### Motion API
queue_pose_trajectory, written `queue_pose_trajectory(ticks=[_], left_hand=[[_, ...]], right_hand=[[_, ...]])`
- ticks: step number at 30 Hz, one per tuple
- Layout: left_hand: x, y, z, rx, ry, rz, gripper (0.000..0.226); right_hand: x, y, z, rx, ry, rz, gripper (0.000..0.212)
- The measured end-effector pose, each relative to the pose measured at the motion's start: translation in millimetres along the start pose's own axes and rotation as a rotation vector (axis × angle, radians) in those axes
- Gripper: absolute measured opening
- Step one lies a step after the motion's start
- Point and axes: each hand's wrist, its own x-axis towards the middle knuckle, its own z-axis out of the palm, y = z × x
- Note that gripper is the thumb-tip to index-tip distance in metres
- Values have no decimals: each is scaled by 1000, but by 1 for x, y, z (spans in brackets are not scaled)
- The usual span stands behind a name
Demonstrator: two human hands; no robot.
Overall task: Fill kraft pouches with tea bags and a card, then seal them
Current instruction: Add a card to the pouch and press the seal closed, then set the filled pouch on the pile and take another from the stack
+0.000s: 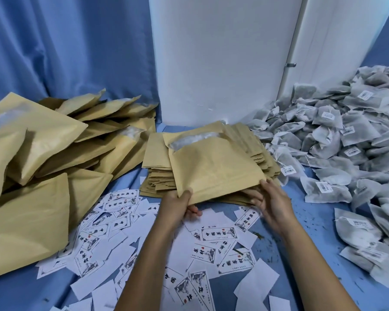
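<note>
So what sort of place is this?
Probably a small hand-packing workspace, not a factory line: heaped tea bags, a stack of empty kraft pouches and loose printed cards spread over a blue-covered surface.

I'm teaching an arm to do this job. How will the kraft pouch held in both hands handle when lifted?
The kraft pouch probably stays fairly stiff: held only at its near edge by the left hand and right hand, it does not droop. It looks flat, so likely light. Its smooth paper may slip against the stack of pouches beneath.

Right hand's fingertips hidden under the kraft pouch
</note>
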Motion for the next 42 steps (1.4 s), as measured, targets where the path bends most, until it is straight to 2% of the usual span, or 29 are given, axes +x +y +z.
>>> queue_pose_trajectory(ticks=[3,5,7,10,13,18,22,25,27,28,29,31,32,33,35,37,40,42], left_hand=[[0,0,14,-27,16,108,15],[1,4,13,-74,2,118,24],[3,11,3,-79,-12,116,37],[3,17,-25,-87,-25,127,49],[-3,18,-60,-92,-6,152,50],[-12,22,-110,-163,65,261,50],[-20,36,-154,-279,122,403,36],[-9,72,-193,-577,258,534,30],[6,104,-217,-831,213,565,40],[11,117,-226,-892,169,515,47],[14,124,-232,-835,143,428,51],[19,120,-234,-474,99,242,44],[23,113,-231,-327,75,185,36],[26,105,-226,-237,52,135,29],[29,89,-212,-137,-13,62,28],[29,77,-196,-87,-56,-4,30],[32,65,-170,-55,-70,-62,33],[33,63,-152,-25,-55,-74,42]], right_hand=[[-1,-4,12,-164,36,-8,33],[-3,-6,23,-312,108,3,34],[-3,-7,35,-358,132,13,29],[-7,-5,61,-344,76,49,22],[-15,8,92,-360,9,62,26],[-25,38,143,-243,15,6,33],[-28,56,203,-167,-38,-16,34],[-22,55,267,104,-240,108,33],[-20,51,301,169,-360,236,38],[-16,52,311,49,-422,219,39],[-11,57,315,-161,-486,154,37],[-3,69,302,-865,-514,-117,39],[5,73,286,-1234,-471,-234,46],[13,79,265,-1547,-399,-273,55],[27,88,219,-1941,-273,-228,74],[30,93,188,-2082,-219,-216,76],[27,97,174,-2156,-163,-490,57],[20,97,174,-2110,-129,-600,39]])
